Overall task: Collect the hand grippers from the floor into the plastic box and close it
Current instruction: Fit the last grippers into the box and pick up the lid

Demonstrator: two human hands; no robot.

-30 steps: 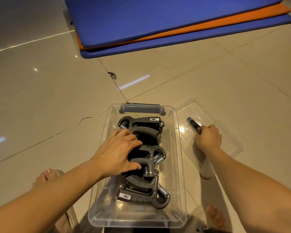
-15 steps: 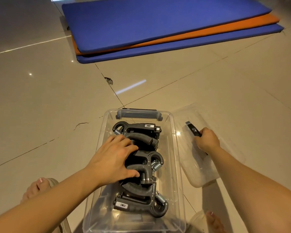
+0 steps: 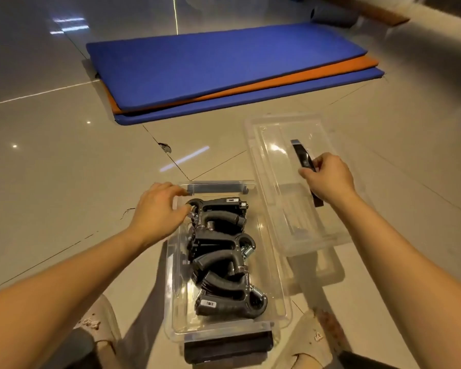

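A clear plastic box [image 3: 270, 267] stands on the tiled floor between my feet, with several black hand grippers [image 3: 224, 259] with steel springs packed inside. My left hand [image 3: 159, 210] reaches over the box's far left corner, fingers curled at the rim beside the farthest hand gripper [image 3: 218, 211]. Whether it holds anything I cannot tell. My right hand [image 3: 328, 177] grips the dark handle [image 3: 301, 155] of the clear lid [image 3: 285, 182]. The lid hangs tilted above the floor, to the right of the box.
A stack of blue and orange exercise mats [image 3: 224, 73] lies on the floor beyond the box. Grey latches sit at the box's far end [image 3: 216, 188] and near end [image 3: 229, 342]. My slippered feet [image 3: 96, 326] flank the box. A rolled mat [image 3: 330, 13] lies far back right.
My right hand has lifted the lid off the floor by its handle and raised it. My left hand has moved from on top of the hand grippers to the box's far left corner.
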